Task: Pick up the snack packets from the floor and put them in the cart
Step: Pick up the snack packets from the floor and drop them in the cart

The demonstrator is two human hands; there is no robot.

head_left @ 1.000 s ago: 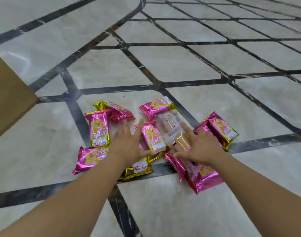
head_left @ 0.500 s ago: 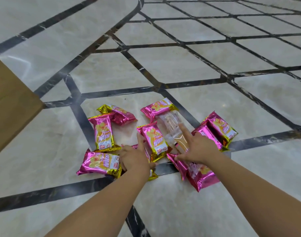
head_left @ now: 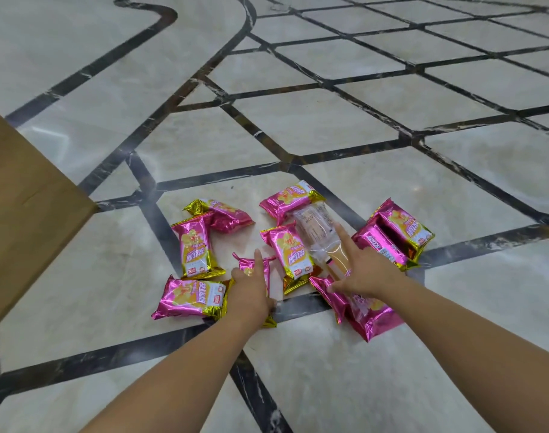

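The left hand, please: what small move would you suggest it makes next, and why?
Probably lift: the left hand curls round a crumpled pink packet, so it seems gripped, while the right hand lies flat on the clear packet, gripping nothing yet.

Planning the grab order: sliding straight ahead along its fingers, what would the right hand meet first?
The right hand seems to rest on the clear packet; past that lies the far pink packet.

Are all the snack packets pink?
No, one clear packet lies among the pink packets, touched by the right hand.
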